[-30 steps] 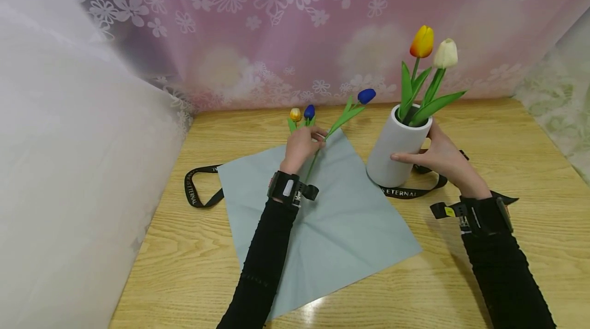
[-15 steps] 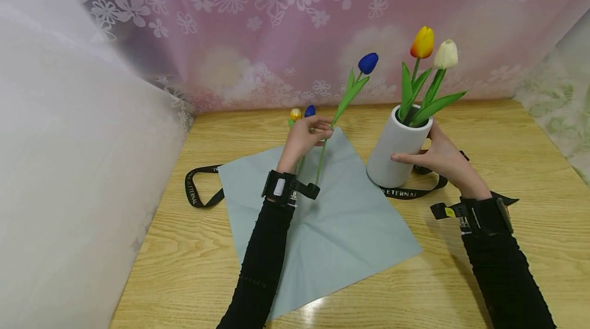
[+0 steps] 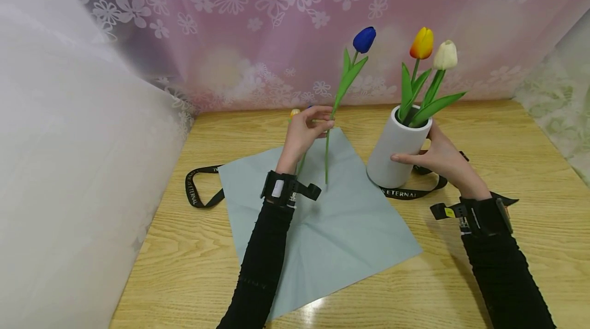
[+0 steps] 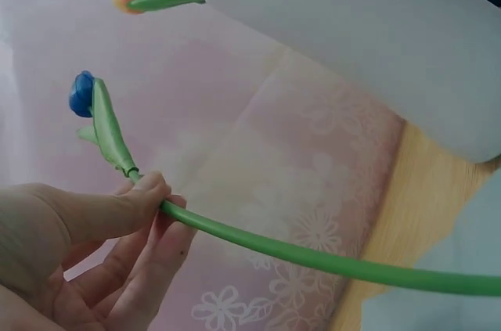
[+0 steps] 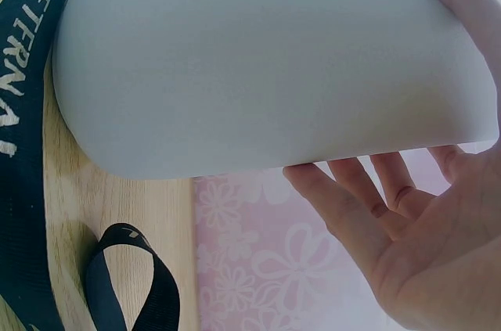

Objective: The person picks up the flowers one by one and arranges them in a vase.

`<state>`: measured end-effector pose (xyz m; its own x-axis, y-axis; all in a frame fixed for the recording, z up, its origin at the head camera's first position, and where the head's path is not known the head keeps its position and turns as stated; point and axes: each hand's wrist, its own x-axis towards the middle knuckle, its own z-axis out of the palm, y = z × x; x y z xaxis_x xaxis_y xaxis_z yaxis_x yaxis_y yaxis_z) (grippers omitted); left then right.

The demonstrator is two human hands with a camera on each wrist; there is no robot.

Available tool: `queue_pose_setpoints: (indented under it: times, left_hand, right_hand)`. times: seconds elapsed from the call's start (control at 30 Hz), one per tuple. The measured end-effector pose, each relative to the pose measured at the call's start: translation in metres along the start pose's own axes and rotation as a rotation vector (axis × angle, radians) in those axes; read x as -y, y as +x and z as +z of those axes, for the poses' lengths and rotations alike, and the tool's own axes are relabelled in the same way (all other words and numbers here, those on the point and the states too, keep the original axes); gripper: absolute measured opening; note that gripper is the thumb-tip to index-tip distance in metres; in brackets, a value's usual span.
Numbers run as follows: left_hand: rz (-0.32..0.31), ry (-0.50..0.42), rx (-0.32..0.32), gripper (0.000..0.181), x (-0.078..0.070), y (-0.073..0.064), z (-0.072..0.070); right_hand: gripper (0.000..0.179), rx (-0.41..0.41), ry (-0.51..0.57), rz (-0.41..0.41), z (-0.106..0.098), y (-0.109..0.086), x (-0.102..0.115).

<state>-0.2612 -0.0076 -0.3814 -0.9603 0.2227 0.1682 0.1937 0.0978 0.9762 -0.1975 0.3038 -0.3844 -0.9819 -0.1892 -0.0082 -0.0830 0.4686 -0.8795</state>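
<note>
My left hand (image 3: 304,134) pinches the green stem of a blue tulip (image 3: 364,40) between thumb and fingers, just below its leaves. The tulip stands nearly upright, its bare stem end hanging over the blue-grey wrapping paper (image 3: 341,221). On the right, a white vase (image 3: 396,149) holds an orange-yellow tulip (image 3: 421,43) and a white tulip (image 3: 445,55). My right hand (image 3: 444,157) grips the vase, thumb on the near side and fingers behind; in the right wrist view the fingertips (image 5: 301,174) touch its wall. Behind my left hand, another tulip with a yellow head (image 3: 295,112) is mostly hidden.
A black ribbon with pale lettering (image 3: 203,188) runs under the paper and comes out around the vase's base. All lies on a wooden table (image 3: 184,267). A pink flowered curtain (image 3: 258,62) hangs along its back edge, and a white sheet (image 3: 69,165) at the left.
My left hand has lifted the blue tulip from a low slant to nearly upright, its head rising toward the height of the vase's flowers. The right hand and the vase stay put.
</note>
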Motion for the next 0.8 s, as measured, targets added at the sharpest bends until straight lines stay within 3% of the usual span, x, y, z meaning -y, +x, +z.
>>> queue_pose_setpoints:
  times: [0.4, 0.6, 0.8]
  left_hand:
    - [0.123, -0.136, -0.061, 0.036, -0.017, -0.006, 0.010]
    - [0.173, -0.170, -0.036, 0.038, -0.025, -0.011, 0.019]
    - [0.180, -0.173, -0.029, 0.037, -0.035, -0.016, 0.022]
  right_hand:
    - [0.110, -0.005, 0.004, -0.002, 0.000, 0.000, -0.001]
    - [0.112, 0.002, 0.005, -0.006, 0.001, 0.001, -0.001]
    - [0.113, 0.002, 0.001, 0.003, 0.001, 0.002, 0.000]
